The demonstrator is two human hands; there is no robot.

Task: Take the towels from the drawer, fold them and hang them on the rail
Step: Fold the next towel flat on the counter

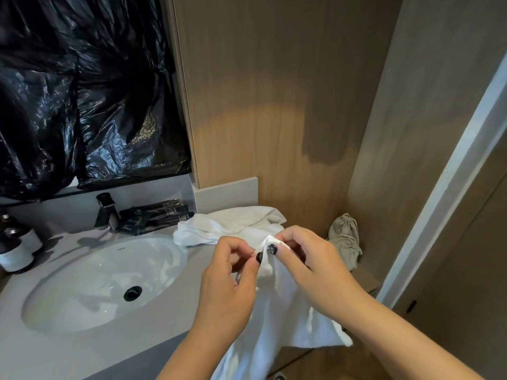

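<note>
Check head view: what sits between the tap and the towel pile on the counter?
Dark flat packets lie between the tap and the towel pile, against the backsplash; head view.

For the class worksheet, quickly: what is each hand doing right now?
Left hand: closed in a pinch grip on the hanging white towel, near its top corner.
Right hand: also pinching that same corner.

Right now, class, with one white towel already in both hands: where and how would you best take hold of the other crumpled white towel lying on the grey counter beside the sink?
Probably grip the crumpled white towel on the counter at its raised back corner, near the wood wall. Come from above and the right, since the oval white sink and dark sachets lie left.
</note>
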